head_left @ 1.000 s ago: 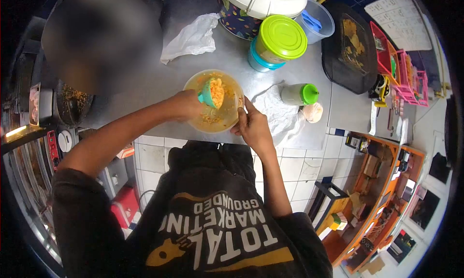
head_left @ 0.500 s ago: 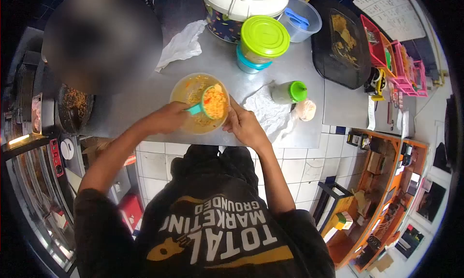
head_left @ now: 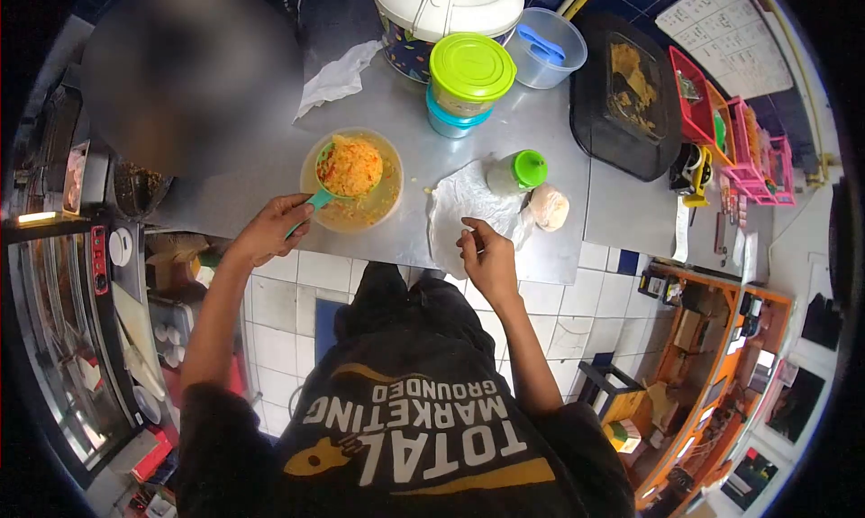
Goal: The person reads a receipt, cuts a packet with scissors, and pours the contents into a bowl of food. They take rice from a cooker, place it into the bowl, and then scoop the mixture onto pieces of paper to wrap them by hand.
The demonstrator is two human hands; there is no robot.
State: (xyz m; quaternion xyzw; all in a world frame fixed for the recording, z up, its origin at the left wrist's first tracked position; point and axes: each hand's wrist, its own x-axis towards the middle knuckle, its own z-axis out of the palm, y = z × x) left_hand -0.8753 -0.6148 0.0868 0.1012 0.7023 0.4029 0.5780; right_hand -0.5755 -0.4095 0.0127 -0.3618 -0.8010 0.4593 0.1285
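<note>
My left hand grips the teal handle of a scoop, heaped with orange, rice-like food. The scoop is over a clear round bowl, with loose bits of food at its bottom. Above crumpled white paper is my right hand, its fingers loosely bent and apart, holding nothing. A green-capped bottle and a pale wrapped lump are just beyond that hand, at the paper's right side.
Two stacked tubs, a lime-lidded one on a blue one, stand before a white-lidded container. Farther right are a clear tub and a black tray. A blurred round shape covers the upper left.
My right hand has let go of the bowl and moved right, over the paper. The scoop has shifted left with my left hand and now shows a fuller heap.
</note>
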